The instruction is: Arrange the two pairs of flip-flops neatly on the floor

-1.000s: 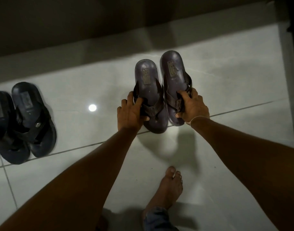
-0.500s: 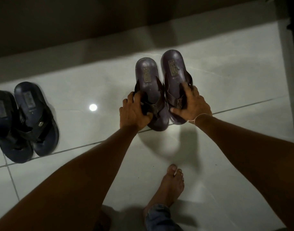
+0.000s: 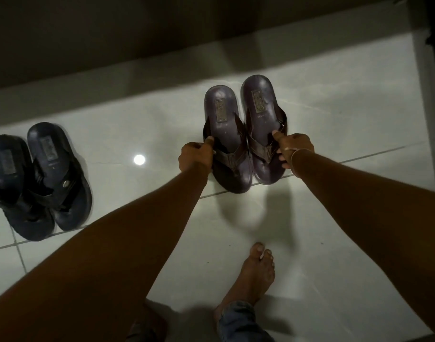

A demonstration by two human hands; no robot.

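Purple flip-flops side by side, left hand and right hand each pinching a strap, black pair cut off at left

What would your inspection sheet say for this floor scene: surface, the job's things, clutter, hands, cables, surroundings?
Surface: pale tiled floor, glossy, with a light glare spot.
Job's things: purple pair side by side, heels toward the wall; dark pair at left, overlapping.
Clutter: nothing seen.
Hands: left hand pinches the left purple sandal's strap; right hand holds the right one's strap.
Cables: nothing seen.
Surroundings: dark wall behind; bare foot below.
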